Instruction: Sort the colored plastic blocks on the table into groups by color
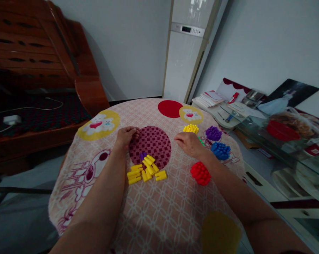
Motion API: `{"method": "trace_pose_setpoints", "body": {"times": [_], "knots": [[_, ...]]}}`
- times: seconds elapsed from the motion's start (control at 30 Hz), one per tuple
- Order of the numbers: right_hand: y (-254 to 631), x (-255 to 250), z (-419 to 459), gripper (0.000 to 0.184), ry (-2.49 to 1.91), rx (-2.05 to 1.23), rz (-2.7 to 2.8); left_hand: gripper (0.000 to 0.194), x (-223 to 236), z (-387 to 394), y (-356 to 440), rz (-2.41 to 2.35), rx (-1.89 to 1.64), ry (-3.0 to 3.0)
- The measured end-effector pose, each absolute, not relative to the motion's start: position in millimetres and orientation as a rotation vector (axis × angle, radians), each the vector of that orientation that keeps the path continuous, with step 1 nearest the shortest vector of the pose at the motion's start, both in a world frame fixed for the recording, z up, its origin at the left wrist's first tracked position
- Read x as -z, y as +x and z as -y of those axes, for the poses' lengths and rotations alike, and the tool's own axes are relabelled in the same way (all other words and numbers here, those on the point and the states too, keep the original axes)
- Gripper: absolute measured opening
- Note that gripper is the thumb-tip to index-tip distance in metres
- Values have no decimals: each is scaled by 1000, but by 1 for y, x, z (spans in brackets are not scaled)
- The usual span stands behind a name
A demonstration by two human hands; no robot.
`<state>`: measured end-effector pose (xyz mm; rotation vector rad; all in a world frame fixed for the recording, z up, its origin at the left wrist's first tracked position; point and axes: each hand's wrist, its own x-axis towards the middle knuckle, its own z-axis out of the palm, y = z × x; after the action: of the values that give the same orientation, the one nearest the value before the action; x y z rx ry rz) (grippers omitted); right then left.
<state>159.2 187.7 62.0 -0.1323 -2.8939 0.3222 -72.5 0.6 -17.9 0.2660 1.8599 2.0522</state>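
Note:
My left hand [127,135] rests by the left edge of a dark red checked circle on the tablecloth [159,204], fingers curled closed. Across from it, my right hand [188,143] has its fingers drawn together in a pinch. Whatever either hand holds, if anything, is hidden. Between my forearms lie several loose yellow two-pronged plastic pieces [150,169], with purple pieces [143,156] just behind. Around my right hand and wrist sit knobbly clusters: yellow [191,128], purple [213,133], blue [221,151] and red [200,173]. A green cluster [201,141] is mostly covered by my right hand.
A wooden bench [90,91] stands at the left, with a white charger [12,120] and cable on it. A tall white air conditioner [184,60] is behind the table. Right of the table, a glass-topped cabinet holds papers [209,100], a red bowl [282,130] and a photo [288,93].

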Motion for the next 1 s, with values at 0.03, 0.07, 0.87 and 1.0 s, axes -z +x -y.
{"method": "trace_pose_setpoints", "body": {"times": [0.03,0.07,0.87,1.0], "knots": [[149,-61,-170,20,-72,-332,2953,12,18,0,-73,-1848,-2059,270],[139,-58,-154,21,-28,-332,2999,11,18,0,-73,-1839,-2062,275],[153,-73,-203,18,-487,-671,2475,12,19,-3,-79,-1847,-2031,227],[201,-75,-287,22,-942,-364,2268,13,20,-3,-79,-1838,-2034,241]]}}
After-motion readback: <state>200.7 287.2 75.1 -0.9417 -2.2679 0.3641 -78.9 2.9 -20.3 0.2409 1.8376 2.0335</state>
